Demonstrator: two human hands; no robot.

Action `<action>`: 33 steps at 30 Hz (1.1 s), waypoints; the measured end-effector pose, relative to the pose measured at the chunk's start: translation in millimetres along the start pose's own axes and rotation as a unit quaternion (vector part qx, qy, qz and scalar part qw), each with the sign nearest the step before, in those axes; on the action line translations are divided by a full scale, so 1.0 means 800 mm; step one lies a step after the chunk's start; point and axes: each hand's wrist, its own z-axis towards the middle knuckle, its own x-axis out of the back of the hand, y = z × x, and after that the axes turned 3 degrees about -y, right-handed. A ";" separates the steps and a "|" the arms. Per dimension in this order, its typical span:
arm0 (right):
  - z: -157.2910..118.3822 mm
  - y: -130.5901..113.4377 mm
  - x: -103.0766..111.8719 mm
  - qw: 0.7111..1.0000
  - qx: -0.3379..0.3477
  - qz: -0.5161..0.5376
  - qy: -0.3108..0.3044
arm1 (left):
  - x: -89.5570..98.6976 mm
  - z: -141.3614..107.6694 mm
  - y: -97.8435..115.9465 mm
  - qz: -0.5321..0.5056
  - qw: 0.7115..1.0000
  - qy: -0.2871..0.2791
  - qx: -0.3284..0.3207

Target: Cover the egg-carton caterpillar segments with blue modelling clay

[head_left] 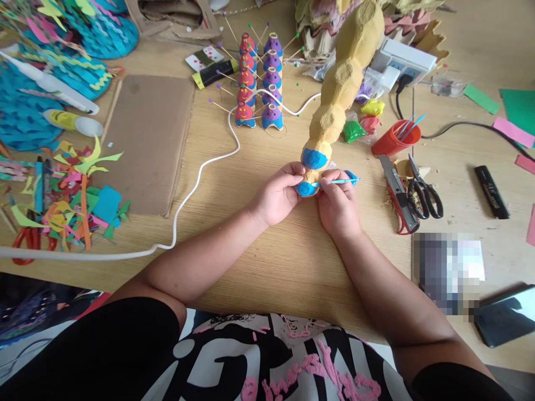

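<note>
A long yellow-tan egg-carton strip with bumpy cups stretches away from me, its near end between my hands. Blue clay covers part of one cup, and more sits on the nearest one. My left hand grips the near end from the left, thumb and fingers closed on it. In my right hand a thin light-blue modelling tool is pinched, its tip at the blue clay of the nearest cup. A blue clay lump shows beside the right fingers; how it is held is hidden.
Red and purple egg-carton figures stand behind a white cable. To the right are a red cup, a utility knife, scissors and a power strip. Cardboard and paper scraps lie left.
</note>
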 end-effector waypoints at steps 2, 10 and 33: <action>0.001 0.002 0.001 1.000 0.000 -0.012 -0.003 | 0.001 0.001 -0.001 -0.002 1.000 0.000 0.002; 0.000 0.002 0.002 1.000 0.000 -0.009 -0.003 | 0.001 0.001 -0.001 0.005 1.000 0.014 0.005; 0.003 0.000 0.004 1.000 0.007 0.013 0.001 | -0.002 0.000 0.001 -0.017 1.000 0.004 0.018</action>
